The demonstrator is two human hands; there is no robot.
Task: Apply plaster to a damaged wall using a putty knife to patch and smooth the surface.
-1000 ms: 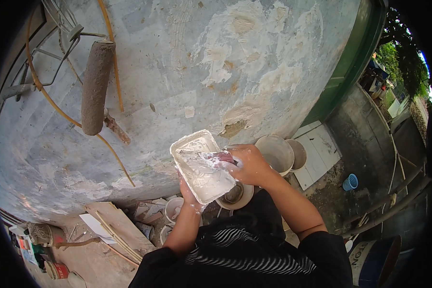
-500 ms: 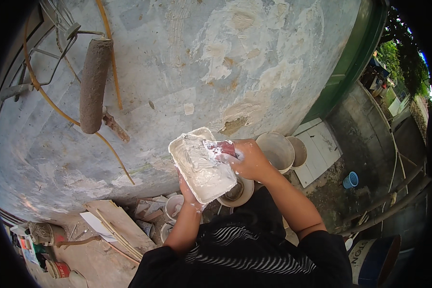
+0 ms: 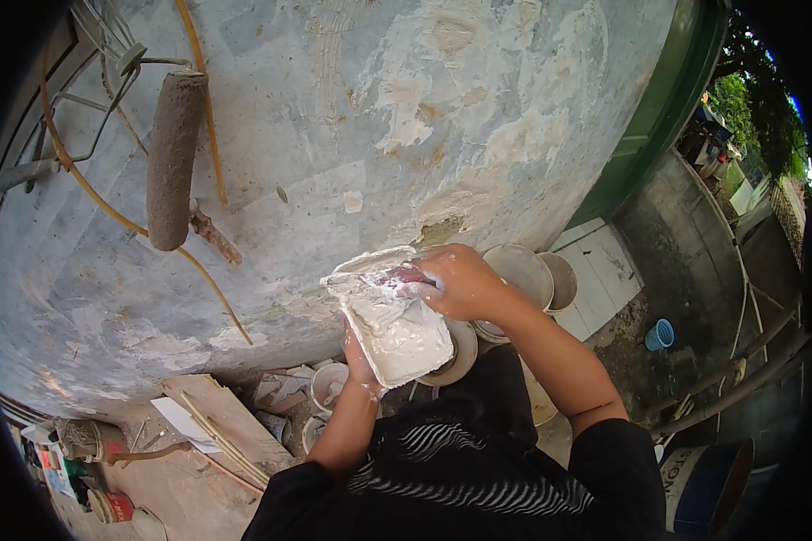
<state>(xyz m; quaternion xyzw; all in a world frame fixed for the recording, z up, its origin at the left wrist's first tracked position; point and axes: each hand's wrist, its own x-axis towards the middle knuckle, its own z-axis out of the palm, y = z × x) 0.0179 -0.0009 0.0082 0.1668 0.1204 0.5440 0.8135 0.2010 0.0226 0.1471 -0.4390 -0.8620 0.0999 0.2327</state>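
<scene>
A pale rectangular tray [image 3: 415, 373], crusted along its rim, is held out before my chest. My left hand [image 3: 359, 362] grips it from below on the left side; the fingers underneath are hidden. White putty [image 3: 404, 335] coats the inside of the tray. My right hand [image 3: 465, 281] is closed round the reddish handle of a putty knife [image 3: 406, 276], its knuckles uppermost. The knife's working end sits in the putty at the tray's far end, and the blade is mostly covered. White smears mark both hands.
A patchy grey wall [image 3: 280, 135] rises ahead, with a paint roller [image 3: 175, 162] hanging at its left. Buckets [image 3: 520, 270] stand beyond my right arm. Boards [image 3: 221, 424] lean at lower left. A blue plastic cup [image 3: 659, 334] and a drum [image 3: 705, 487] are to the right.
My right hand has rolled over and moved slightly up and left, so less of the knife's handle shows. The tray has shifted a little down and right. My left hand keeps its hold.
</scene>
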